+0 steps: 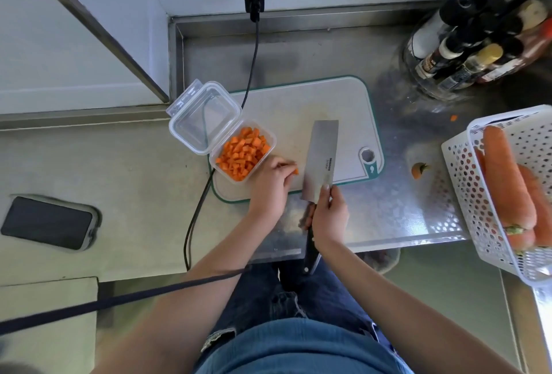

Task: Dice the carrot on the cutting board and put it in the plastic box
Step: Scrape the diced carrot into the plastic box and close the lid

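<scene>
A clear plastic box (270, 137) with its lid hinged open sits on the left end of the white cutting board (343, 104) and holds several orange carrot dice (243, 154). My left hand (273, 182) rests on the board just right of the box, fingers pinched on a few carrot pieces (294, 171). My right hand (328, 215) grips the dark handle of a cleaver (321, 155). Its broad blade lies flat over the board, next to my left hand.
A white perforated basket (466, 182) with whole carrots stands at the right. A carrot top (418, 170) lies on the steel counter. Bottles (466, 45) crowd the back right. A phone (47, 222) lies at left, and a black cable (251, 66) runs from the wall socket past the box.
</scene>
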The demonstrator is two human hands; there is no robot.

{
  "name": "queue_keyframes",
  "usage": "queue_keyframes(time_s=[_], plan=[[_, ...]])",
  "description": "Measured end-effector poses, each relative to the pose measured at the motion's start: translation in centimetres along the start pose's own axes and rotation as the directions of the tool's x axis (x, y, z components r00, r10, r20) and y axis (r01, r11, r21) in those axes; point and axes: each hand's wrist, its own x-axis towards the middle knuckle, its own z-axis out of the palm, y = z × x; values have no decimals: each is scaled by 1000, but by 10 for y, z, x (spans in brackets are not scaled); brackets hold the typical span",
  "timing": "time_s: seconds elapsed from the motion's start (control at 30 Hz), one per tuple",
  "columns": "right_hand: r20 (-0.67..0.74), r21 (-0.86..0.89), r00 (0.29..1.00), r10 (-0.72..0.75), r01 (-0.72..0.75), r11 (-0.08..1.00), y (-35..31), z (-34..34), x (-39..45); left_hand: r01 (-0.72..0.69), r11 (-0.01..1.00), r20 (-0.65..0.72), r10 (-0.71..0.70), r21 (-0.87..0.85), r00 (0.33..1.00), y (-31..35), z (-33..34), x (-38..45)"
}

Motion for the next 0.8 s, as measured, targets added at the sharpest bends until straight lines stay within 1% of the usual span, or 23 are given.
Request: queue_keyframes(time_s=[0.1,0.2,0.3,0.4,0.47,0.53,0.6,0.67,0.73,0.8], plan=[[30,-10,999,14,-13,1000,-3,12,-4,56,994,-24,-58,-93,998,0,-1,2],[31,4,999,24,-25,1000,-4,16,-4,69,993,-31,-72,-93,997,-2,0,2],[41,20,999,30,-31,999,-5,14,-4,35,998,-21,-36,-53,999,-3,-2,-1],[52,13,998,20,-20,1000,-5,13,-3,-66,998,-13,66,6,998,3,-5,-6],[44,-1,999,-5,5,1000,-5,10,-2,-110,994,-75,110,-1,991,10,-13,-8],[32,-20,998,-53,54,998,-7,7,-3,-122,992,-173,123,13,977,10,-28,-9],[39,-14,992,-117,117,993,-15,5,-7,-62,997,-284,70,34,956,2,-46,-8],[65,11,982,-179,179,984,-25,8,-13,19,999,-365,-2,44,931,-10,-62,-6],[104,45,973,-208,204,978,-34,16,-17,92,992,-374,-54,84,926,-21,-69,0],[122,76,975,-186,178,981,-41,24,-16,130,984,-330,-84,120,940,-29,-73,4]])
